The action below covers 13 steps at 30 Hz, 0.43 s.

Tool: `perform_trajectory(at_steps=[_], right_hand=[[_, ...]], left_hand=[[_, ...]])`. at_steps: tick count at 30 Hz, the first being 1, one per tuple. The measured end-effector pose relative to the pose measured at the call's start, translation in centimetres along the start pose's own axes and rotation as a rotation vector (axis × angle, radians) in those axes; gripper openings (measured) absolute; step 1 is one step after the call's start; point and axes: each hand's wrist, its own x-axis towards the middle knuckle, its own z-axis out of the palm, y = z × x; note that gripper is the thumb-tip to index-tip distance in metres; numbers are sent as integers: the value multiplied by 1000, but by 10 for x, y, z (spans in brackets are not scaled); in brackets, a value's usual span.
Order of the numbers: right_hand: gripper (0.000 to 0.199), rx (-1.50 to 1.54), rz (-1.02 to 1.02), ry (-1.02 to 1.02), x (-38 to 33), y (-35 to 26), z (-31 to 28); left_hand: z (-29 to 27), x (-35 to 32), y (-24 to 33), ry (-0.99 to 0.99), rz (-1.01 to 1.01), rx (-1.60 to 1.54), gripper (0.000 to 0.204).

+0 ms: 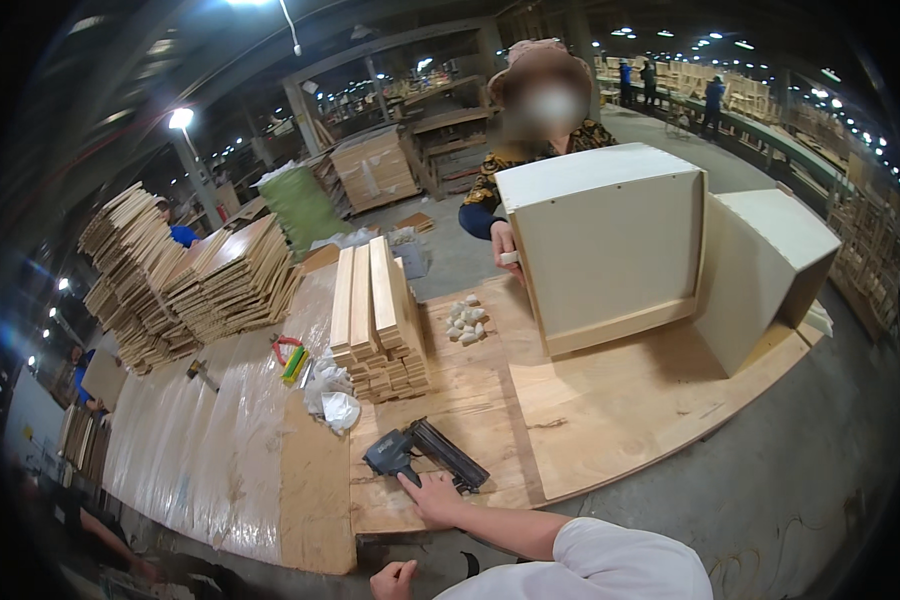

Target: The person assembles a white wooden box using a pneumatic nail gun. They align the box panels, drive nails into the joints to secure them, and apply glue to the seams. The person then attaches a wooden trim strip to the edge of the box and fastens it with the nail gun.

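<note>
Low at the near edge of the plywood tabletop (610, 420), a dark pneumatic nail gun (425, 457) is seen lying on its side, and the right hand (436, 497) is laid against its handle end, fingers curled loosely onto the grip but not yet closed around it. The left hand (395, 578) is held below the tabletop edge in a loose fist, with nothing in it. Just beyond the nail gun a stack of short pale wood boards (375, 325) is piled, with a crumpled white plastic bag (332, 400) touching its left side and a small heap of white blocks (466, 320) to its right. A cream cabinet box (605, 245) is steadied by a co-worker's hand (506, 245) across the tabletop. A slip could be judged likely if the gun is lifted by so shallow a hold, and its nose could swing toward the co-worker.
</note>
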Motion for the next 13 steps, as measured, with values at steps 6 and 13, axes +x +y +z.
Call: perform_trajectory(at_steps=[6, 13], right_hand=[[68, 10, -35, 57, 0, -4, 7], [78, -50, -16, -30, 9, -1, 7]], left_hand=[[20, -3, -31, 338, 19, -209, 37], [-5, -2, -41, 288, 112, -20, 22]])
